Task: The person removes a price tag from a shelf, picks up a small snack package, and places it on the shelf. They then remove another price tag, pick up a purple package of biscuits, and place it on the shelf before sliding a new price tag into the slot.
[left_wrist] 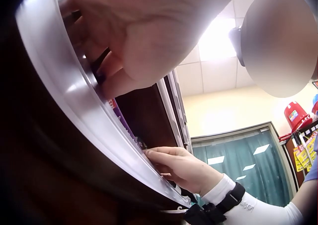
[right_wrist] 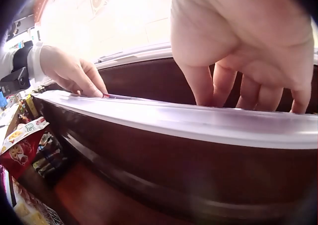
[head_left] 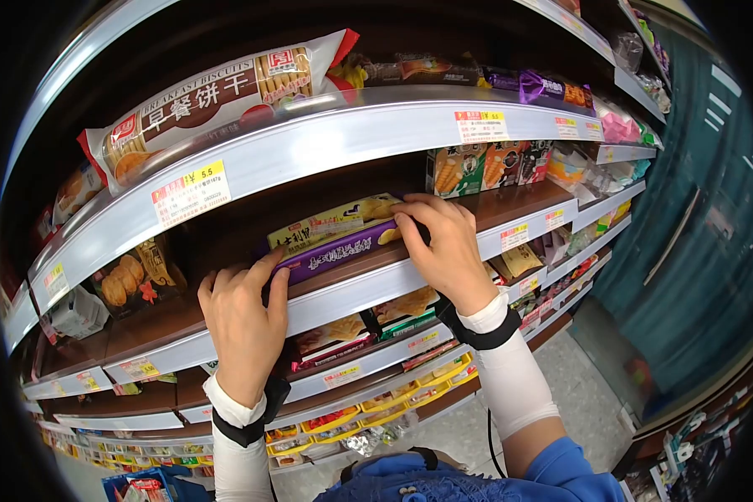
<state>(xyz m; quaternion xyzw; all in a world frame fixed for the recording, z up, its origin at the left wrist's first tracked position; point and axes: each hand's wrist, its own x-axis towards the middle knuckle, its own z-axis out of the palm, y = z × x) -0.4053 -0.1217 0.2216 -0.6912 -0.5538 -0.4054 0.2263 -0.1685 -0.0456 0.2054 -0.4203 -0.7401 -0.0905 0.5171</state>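
A long purple and yellow biscuit box (head_left: 340, 253) lies on the brown middle shelf, close behind the shelf's front edge. At its left end, my left hand (head_left: 244, 322) grips it between thumb and fingers. My right hand (head_left: 443, 251) grips the right end, thumb toward the front corner and fingers over the top. In the left wrist view, a purple strip of the box (left_wrist: 121, 118) shows between both hands. The white shelf rim hides most of the box in the right wrist view, along with the fingertips of the right hand (right_wrist: 243, 51).
Above, a shelf with price tags carries a long biscuit packet (head_left: 209, 105). Small biscuit boxes (head_left: 487, 167) stand at the right, and a dark biscuit package (head_left: 138, 278) at the left. Lower shelves hold more packets and yellow bins (head_left: 376, 414). A blue basket (head_left: 155, 485) sits below.
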